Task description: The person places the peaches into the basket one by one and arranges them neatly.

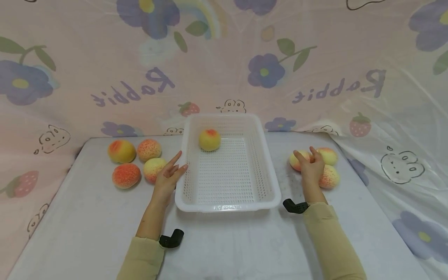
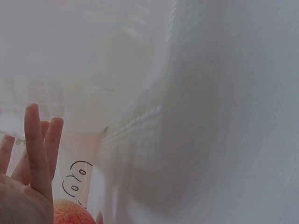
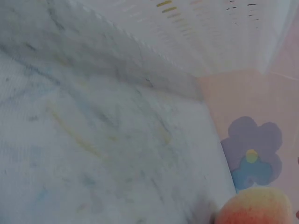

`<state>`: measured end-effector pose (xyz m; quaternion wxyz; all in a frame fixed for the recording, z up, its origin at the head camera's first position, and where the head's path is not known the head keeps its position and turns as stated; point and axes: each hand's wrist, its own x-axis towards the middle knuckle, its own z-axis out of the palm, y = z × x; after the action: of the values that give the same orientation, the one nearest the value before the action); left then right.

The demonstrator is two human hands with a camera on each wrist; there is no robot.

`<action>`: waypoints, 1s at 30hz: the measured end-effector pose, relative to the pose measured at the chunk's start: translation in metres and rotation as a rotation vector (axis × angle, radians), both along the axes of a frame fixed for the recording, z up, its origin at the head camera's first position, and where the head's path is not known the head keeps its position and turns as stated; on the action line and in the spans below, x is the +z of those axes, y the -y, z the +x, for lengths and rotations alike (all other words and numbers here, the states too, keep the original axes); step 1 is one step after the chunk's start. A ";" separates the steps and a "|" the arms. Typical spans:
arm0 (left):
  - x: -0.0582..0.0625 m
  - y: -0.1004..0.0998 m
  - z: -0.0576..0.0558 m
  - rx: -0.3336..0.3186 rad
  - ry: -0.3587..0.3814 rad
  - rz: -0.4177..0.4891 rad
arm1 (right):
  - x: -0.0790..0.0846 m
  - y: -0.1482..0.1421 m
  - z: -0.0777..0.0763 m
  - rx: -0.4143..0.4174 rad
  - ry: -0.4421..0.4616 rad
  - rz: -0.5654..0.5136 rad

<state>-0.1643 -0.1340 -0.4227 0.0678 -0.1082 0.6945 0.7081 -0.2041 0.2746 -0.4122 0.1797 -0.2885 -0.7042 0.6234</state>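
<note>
White plastic basket point(image 1: 227, 208) in the middle of the desk point(image 1: 224, 245), perforated base and walls. One yellow peach with a red top point(image 1: 209, 140) sits inside, toward the far left corner.

Left hand point(image 1: 166, 181) at the basket's left side, thumb near the rim, fingers long and spread, grip wide and holding nothing. Contact with the rim: cannot tell. Directly behind that hand, partly covered by it, a pale yellow peach point(image 1: 151, 169). Three more close by on the left: a speckled one point(image 1: 149, 149) farther back, a yellow one with an orange blush point(image 1: 121, 151), and a deep orange-red one point(image 1: 126, 176) nearer me.

Right hand point(image 1: 311, 171) reaches over a cluster of three on the right of the desk. Thumb and finger stand apart above the leftmost peach point(image 1: 295, 165), grip loose; whether the fingertips press on it, cannot tell. That peach rests on the desk, apart from the basket. The other two, a yellow one point(image 1: 329, 156) and a red-speckled one point(image 1: 329, 177), lie just right of the hand.

Tan sleeves point(image 1: 143, 258), a black device point(image 1: 171, 238) at each wrist. Behind, cloth point(image 1: 217, 77) printed with purple flowers, rabbits, mirrored lettering.
</note>
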 end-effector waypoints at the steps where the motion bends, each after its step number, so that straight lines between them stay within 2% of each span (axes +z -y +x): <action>1: 0.000 0.000 0.000 -0.003 -0.004 0.000 | -0.001 0.000 0.000 0.008 0.011 0.019; 7: -0.001 0.001 0.000 0.001 -0.015 0.010 | -0.008 0.000 -0.001 0.060 0.043 0.114; 13: 0.000 0.000 0.000 0.007 -0.012 0.028 | -0.014 0.004 -0.003 0.014 0.008 0.174; 16: -0.002 0.000 -0.001 0.009 -0.011 0.031 | -0.015 0.006 -0.003 0.001 0.021 0.202; 25: -0.002 0.000 -0.001 0.006 -0.010 0.047 | -0.018 0.010 -0.004 -0.016 0.017 0.175; 30: -0.003 0.000 -0.001 0.003 -0.013 0.043 | -0.020 0.009 -0.005 -0.023 0.023 0.103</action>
<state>-0.1650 -0.1344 -0.4255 0.0644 -0.1030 0.6795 0.7236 -0.2092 0.2653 -0.4317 0.1935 -0.2941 -0.7338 0.5810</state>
